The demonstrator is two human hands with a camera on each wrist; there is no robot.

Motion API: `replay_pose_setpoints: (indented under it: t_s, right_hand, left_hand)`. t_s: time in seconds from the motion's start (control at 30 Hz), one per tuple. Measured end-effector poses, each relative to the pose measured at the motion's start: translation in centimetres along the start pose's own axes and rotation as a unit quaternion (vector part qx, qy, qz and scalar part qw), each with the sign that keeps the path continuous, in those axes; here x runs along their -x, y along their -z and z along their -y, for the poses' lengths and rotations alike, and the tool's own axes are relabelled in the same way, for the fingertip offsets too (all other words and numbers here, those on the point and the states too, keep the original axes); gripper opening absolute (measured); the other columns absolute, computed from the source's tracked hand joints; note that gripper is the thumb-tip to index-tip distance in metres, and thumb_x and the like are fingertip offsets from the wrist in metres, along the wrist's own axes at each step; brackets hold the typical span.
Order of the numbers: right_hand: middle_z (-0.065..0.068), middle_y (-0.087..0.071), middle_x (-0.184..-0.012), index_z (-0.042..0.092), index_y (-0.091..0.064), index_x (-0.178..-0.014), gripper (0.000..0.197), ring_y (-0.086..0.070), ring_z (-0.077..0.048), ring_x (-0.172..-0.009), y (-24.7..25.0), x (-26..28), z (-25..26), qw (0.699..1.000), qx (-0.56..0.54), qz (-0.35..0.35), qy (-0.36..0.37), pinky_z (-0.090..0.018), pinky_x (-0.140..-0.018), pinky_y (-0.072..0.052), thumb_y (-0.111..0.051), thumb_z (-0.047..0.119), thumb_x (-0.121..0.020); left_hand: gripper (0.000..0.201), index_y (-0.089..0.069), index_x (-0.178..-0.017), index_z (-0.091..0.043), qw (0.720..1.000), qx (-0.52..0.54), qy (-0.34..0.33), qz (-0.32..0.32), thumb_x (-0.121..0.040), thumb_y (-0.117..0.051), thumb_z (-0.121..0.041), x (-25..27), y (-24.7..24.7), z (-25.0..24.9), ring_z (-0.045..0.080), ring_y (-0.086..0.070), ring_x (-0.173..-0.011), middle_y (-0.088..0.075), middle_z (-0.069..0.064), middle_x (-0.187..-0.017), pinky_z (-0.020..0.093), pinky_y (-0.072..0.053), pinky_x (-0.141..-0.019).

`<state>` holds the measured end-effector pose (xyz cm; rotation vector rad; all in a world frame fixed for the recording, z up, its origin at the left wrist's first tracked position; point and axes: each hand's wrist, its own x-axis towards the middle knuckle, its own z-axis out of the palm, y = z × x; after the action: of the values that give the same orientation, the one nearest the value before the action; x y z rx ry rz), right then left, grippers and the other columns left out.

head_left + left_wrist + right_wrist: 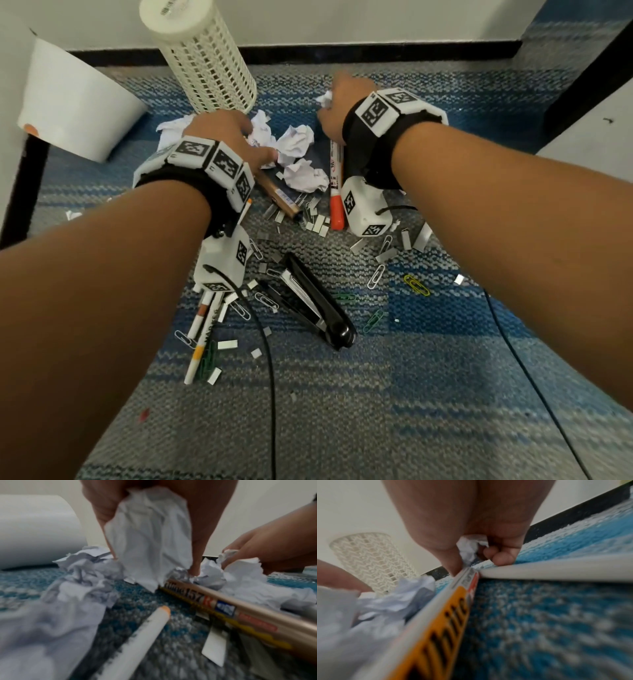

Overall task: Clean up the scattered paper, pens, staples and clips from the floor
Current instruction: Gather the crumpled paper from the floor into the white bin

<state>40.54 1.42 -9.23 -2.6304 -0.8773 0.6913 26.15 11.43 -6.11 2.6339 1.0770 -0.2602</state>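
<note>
My left hand grips a crumpled paper ball low over the blue carpet, among other crumpled papers. My right hand curls round a small paper wad, its fingers touching the floor beside the orange-capped marker. A gold marker lies just under the left hand, and a white pen lies near it. Staple strips, paper clips and thin pens are scattered closer to me.
A white mesh bin lies tipped on the carpet behind the papers, with a white rolled sheet at the far left. A black stapler lies open in the middle. Black cables trail toward me. Black table legs stand at both sides.
</note>
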Motion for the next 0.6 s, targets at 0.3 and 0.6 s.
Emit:
replay_pose_setpoints:
  t_s: [0.3, 0.6]
  right_hand:
    - [-0.015, -0.044, -0.134, 0.028, -0.037, -0.138, 0.058, -0.054, -0.033, -0.108, -0.1, 2.7, 2.0, 0.991, 0.030, 0.033, 0.126, -0.034, -0.080, -0.048, -0.041, 0.000, -0.087]
    - [-0.015, -0.048, -0.123, 0.016, -0.049, -0.120, 0.040, -0.055, -0.037, -0.102, -1.3, 3.4, 2.6, 0.985, 0.133, 0.057, 0.094, -0.039, -0.076, -0.044, -0.057, 0.034, -0.085]
  left_hand:
    - [0.026, -0.052, -0.084, -0.019, 0.997, 0.069, 0.017, -0.019, -0.070, -0.070, -0.032, 0.0, -0.8, -0.3, 0.027, -0.055, -0.077, -0.053, 0.000, -0.073, 0.030, -0.037, -0.061]
    - [0.050, -0.050, -0.126, -0.018, 0.992, 0.098, 0.018, -0.078, -0.082, -0.052, -0.041, 2.8, 2.1, 0.5, 0.032, -0.054, -0.111, -0.058, 0.012, -0.123, 0.033, -0.041, -0.087]
